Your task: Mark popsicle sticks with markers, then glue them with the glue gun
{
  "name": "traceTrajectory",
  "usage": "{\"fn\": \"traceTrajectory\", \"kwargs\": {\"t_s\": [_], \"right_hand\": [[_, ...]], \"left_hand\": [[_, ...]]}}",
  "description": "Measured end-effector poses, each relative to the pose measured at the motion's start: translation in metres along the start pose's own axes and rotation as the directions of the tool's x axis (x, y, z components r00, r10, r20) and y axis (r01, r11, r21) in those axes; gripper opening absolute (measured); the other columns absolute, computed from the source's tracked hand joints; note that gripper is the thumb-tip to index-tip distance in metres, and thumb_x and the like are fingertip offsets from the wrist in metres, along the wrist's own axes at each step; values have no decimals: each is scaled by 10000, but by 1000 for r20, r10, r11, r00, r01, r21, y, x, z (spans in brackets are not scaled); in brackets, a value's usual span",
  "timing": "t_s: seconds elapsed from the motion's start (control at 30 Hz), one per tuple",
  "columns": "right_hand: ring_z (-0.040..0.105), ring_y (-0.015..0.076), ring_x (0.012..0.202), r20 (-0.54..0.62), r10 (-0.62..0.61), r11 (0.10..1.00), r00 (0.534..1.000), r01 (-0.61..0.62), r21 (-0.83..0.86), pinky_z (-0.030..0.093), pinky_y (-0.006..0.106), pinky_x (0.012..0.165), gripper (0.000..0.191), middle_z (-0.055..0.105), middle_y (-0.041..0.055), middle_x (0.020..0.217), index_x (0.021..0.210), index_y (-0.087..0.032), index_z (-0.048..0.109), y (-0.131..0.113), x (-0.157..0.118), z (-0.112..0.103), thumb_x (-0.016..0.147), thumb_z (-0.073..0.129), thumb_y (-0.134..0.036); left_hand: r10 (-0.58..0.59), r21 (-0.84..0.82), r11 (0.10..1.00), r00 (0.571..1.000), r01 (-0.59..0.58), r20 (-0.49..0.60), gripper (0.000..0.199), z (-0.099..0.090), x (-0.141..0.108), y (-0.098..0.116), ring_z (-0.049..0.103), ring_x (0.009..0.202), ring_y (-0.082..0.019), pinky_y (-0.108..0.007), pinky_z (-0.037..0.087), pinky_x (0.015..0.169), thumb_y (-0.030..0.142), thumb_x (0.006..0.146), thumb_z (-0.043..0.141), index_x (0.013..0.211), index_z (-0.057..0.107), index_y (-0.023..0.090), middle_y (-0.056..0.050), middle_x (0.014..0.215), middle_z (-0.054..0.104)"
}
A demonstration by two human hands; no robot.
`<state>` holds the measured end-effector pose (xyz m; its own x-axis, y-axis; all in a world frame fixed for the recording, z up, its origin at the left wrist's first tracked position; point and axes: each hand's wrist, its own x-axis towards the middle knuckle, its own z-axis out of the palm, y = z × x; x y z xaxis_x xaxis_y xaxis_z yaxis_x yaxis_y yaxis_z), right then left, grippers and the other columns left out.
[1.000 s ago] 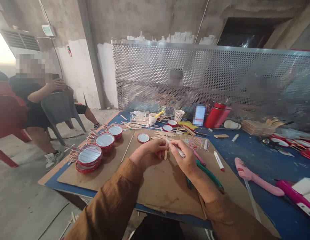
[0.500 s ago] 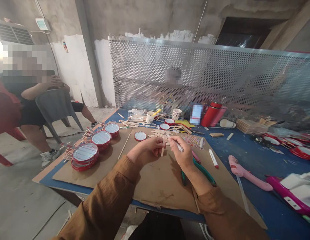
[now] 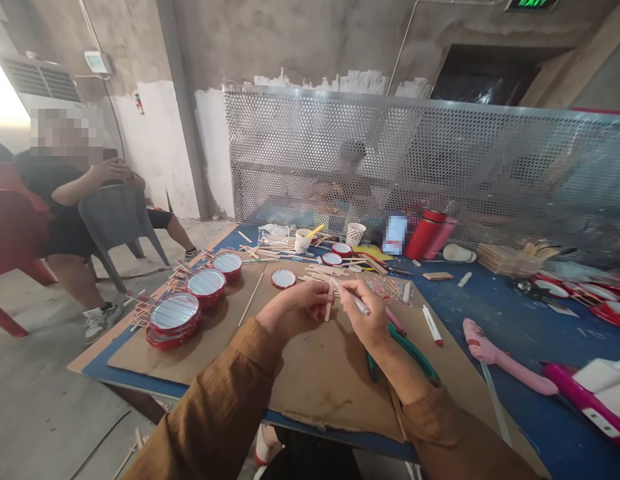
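Observation:
Between the fingers of my left hand [image 3: 310, 301] a flat wooden craft stick [image 3: 329, 311] is held upright. My right hand [image 3: 366, 315] grips a white marker [image 3: 361, 305], its tip end close to the upper part of the stick; whether they touch I cannot tell. Behind my hands lies a loose pile of craft sticks [image 3: 324, 272]. A small red-rimmed drum [image 3: 283, 279] lies beyond my left hand. Under my right forearm are pliers with green handles [image 3: 414, 353]. A capped marker with a red end [image 3: 432, 325] lies to the right on the cardboard [image 3: 315, 400].
Stacked red-rimmed drums with sticks [image 3: 174, 312] line the left side. A pink glue gun [image 3: 505, 360] and a purple power strip [image 3: 585, 407] lie right. Paper cups [image 3: 303, 241], a red bottle [image 3: 427, 235] and a phone [image 3: 395, 235] stand before the perforated metal screen [image 3: 300, 147]. A person [image 3: 65, 200] sits left.
The camera view has shifted slightly, so everything appears a little lower and further right. Both hands keep the same hold on the stick and the marker.

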<state>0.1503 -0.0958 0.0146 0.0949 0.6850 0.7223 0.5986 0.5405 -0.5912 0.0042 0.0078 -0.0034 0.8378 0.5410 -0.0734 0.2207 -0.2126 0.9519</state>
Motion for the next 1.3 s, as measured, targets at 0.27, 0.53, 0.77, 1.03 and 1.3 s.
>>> {"fn": "traceTrajectory", "kwargs": {"t_s": [0.27,0.53,0.77,1.03,1.3], "right_hand": [[659,169,611,3,-14,998,1000,14,-57,526,275,617,229,718,26,719,883,-217,705,0,1,-4,948,539,-360],[603,147,522,2,64,998,998,-64,-9,496,262,559,293,646,-2,616,889,-199,705,4,2,-9,952,532,-427],[629,159,586,39,46,998,998,-44,-36,506,266,587,257,667,7,662,899,-206,703,6,2,-5,941,540,-400],[636,166,592,41,51,998,998,-49,-34,509,270,572,254,673,11,665,896,-208,700,7,3,-7,937,541,-403],[634,171,572,41,44,997,998,-41,-62,506,270,565,256,658,4,625,896,-216,699,7,2,-7,940,537,-409]], "left_hand": [[-29,4,1000,999,29,-21,327,2,-1,3,550,449,-96,-216,439,492,430,933,565,744,519,167,0,575,614],[-53,-45,998,998,51,-35,295,3,-5,9,531,431,-95,-219,419,491,424,902,620,795,519,169,3,580,611],[-29,-93,995,997,22,-74,300,5,-3,2,530,450,-93,-207,404,487,414,869,660,776,531,159,4,569,595],[-14,-89,996,998,9,-58,304,5,-2,3,524,440,-91,-213,422,482,403,892,635,739,532,161,4,571,597],[-18,-82,996,999,15,-45,322,5,-2,5,518,436,-86,-205,425,482,406,903,623,715,544,157,14,533,565]]}}
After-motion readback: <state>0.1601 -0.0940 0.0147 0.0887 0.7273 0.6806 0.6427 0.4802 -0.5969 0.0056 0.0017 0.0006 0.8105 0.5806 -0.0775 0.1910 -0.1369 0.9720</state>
